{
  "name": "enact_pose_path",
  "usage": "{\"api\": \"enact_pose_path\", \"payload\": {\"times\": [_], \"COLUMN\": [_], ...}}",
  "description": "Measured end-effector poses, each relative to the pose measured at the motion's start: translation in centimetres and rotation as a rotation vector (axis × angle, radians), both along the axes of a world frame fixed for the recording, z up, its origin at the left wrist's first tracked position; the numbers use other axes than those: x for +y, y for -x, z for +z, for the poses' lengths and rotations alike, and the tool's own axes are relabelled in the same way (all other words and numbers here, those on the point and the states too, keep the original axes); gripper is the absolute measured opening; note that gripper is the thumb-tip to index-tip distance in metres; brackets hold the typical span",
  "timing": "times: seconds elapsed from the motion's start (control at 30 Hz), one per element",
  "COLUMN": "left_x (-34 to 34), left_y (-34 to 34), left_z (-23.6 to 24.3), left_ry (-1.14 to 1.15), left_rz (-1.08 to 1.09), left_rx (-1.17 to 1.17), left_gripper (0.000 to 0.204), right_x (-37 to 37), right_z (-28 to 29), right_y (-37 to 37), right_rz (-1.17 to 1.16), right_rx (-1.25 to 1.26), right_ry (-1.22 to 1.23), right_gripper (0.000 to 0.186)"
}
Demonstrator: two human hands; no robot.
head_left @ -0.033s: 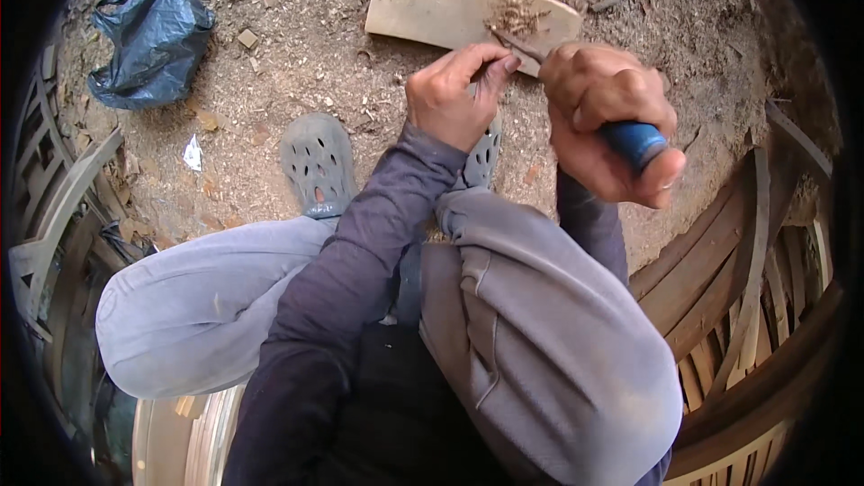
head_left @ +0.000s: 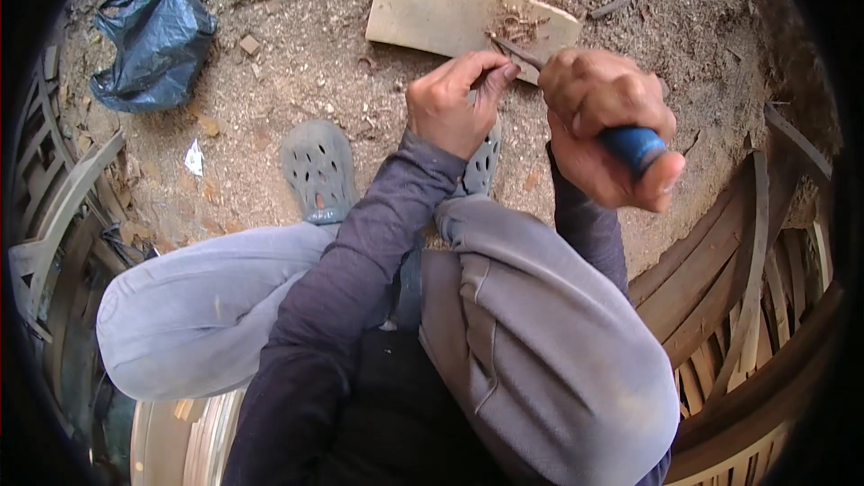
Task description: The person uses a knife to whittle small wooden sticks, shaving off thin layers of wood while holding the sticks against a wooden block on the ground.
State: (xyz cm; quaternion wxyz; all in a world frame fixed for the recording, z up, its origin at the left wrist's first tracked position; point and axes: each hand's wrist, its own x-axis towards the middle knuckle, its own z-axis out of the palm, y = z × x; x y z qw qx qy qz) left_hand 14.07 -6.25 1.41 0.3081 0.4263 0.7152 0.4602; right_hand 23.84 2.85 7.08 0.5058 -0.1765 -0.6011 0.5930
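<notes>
My right hand [head_left: 612, 121] is wrapped round the blue handle of a chisel [head_left: 520, 51], thumb pressed down on the handle's end. Its thin dark shaft slants left, with the tip on a pale, slightly curved wooden board [head_left: 432, 9] lying on the ground. Brown shavings [head_left: 522, 27] lie on the board around the tip. Close by on the left, my left hand [head_left: 454, 99] has thumb and forefinger pinched together at the board's near edge. Whatever may be between those fingertips is too small to make out.
A dark blue plastic bag [head_left: 157, 45] lies at the far left. My feet in grey clogs [head_left: 319, 171] stand on ground strewn with wood chips. Curved wooden pieces [head_left: 720, 252] are stacked on the right, and wooden frames [head_left: 67, 189] stand on the left.
The whole view has shifted very slightly, and the ground and board sit a little lower. Both hands keep nearly the same place and grip; the chisel tip stays on the board.
</notes>
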Motion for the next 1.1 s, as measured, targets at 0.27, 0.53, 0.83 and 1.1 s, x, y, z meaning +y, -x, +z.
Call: {"api": "enact_pose_path", "payload": {"times": [0.27, 0.53, 0.83, 1.1], "left_x": [1.0, 1.0, 0.7, 0.5], "left_y": [0.1, -0.1, -0.2, -0.7], "left_z": [-0.5, -0.6, -0.6, -0.3], "left_ry": [-0.033, -0.056, -0.006, -0.01], "left_rz": [0.016, 0.064, 0.035, 0.007], "left_rx": [-0.02, -0.066, -0.039, -0.029], "left_gripper": [0.014, 0.016, 0.012, 0.014], "right_x": [0.6, 1.1, 0.3, -0.5], "right_z": [-0.4, -1.2, -0.5, -2.5], "right_y": [-0.5, 0.1, 0.4, -0.3], "right_rz": [0.037, 0.038, -0.019, -0.06], "right_rx": [0.028, -0.034, -0.038, -0.059], "right_ry": [-0.075, -0.229, -0.101, -0.14], "right_gripper": [0.066, 0.064, 0.066, 0.067]}}
